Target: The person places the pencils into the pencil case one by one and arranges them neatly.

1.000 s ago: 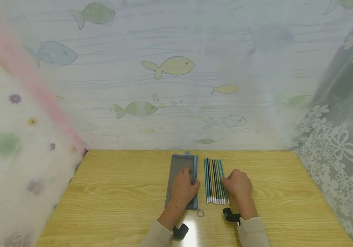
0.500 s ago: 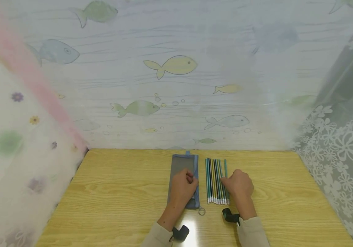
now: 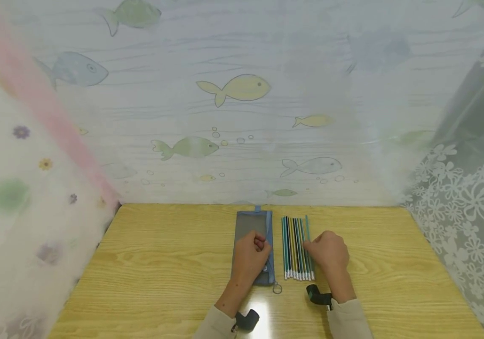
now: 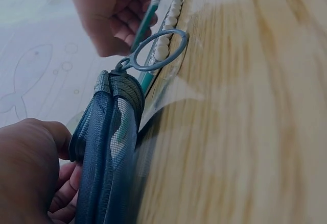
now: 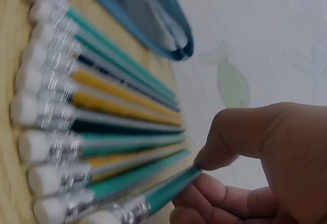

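Observation:
A blue mesh zip pencil case (image 3: 247,220) lies near the table's back edge. My left hand (image 3: 250,256) is over it, thumb and curled fingers pinching its zipper-side edge; in the left wrist view, that edge stands raised and a zipper ring (image 4: 184,41) hangs at the corner. Right of the case, a row of pencils (image 3: 292,249) lies side by side, white erasers toward me. My right hand (image 3: 330,252) pinches the outermost pencil (image 5: 171,188), a green one, between thumb and fingers. Its eraser end sits close by the others, while its shaft angles away from them.
The wooden table (image 3: 165,263) runs back to a hanging sheet (image 3: 242,141) printed with fish. White lace flowers (image 3: 470,202) border the right side. A dark wrist device (image 3: 248,320) is by each sleeve.
The left fingers have curled in from over the pencil case to its zipper edge. In the right hand, the green pencil's far end has swung away from the row.

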The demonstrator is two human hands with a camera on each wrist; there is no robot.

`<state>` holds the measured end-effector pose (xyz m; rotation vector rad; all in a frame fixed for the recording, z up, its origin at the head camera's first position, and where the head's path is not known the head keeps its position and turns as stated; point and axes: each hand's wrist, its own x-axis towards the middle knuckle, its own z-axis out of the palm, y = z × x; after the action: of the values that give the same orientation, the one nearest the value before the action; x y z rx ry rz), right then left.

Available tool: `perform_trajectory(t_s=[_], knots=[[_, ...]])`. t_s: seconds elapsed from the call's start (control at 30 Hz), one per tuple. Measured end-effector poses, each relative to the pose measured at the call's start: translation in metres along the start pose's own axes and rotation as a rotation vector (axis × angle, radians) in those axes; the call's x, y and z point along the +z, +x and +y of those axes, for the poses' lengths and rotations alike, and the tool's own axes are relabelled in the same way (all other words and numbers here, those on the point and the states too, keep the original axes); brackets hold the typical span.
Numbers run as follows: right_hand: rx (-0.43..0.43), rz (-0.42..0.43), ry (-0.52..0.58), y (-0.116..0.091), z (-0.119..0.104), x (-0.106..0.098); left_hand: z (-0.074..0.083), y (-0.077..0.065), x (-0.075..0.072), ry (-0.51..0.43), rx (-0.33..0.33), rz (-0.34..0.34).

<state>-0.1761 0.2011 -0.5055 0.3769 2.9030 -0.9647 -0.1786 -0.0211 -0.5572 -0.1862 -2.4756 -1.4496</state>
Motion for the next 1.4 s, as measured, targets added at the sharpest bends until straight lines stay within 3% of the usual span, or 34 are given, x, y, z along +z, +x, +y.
perform_trajectory(t_s=[0.23,0.4,1.17,1.4], knots=[[-0.081,-0.037,0.155,0.0,-0.011,0.001,0.001,0.003,-0.001,-0.019,-0.008,0.0],[-0.084,-0.049,0.206,-0.001,-0.015,0.007,0.003,0.001,-0.002,-0.057,-0.031,0.014],[-0.159,-0.061,0.297,-0.009,-0.037,0.036,0.005,-0.001,0.0,-0.124,-0.004,0.067],[-0.131,-0.055,0.339,-0.008,-0.036,0.043,0.008,-0.005,0.0,-0.155,-0.002,0.064]])
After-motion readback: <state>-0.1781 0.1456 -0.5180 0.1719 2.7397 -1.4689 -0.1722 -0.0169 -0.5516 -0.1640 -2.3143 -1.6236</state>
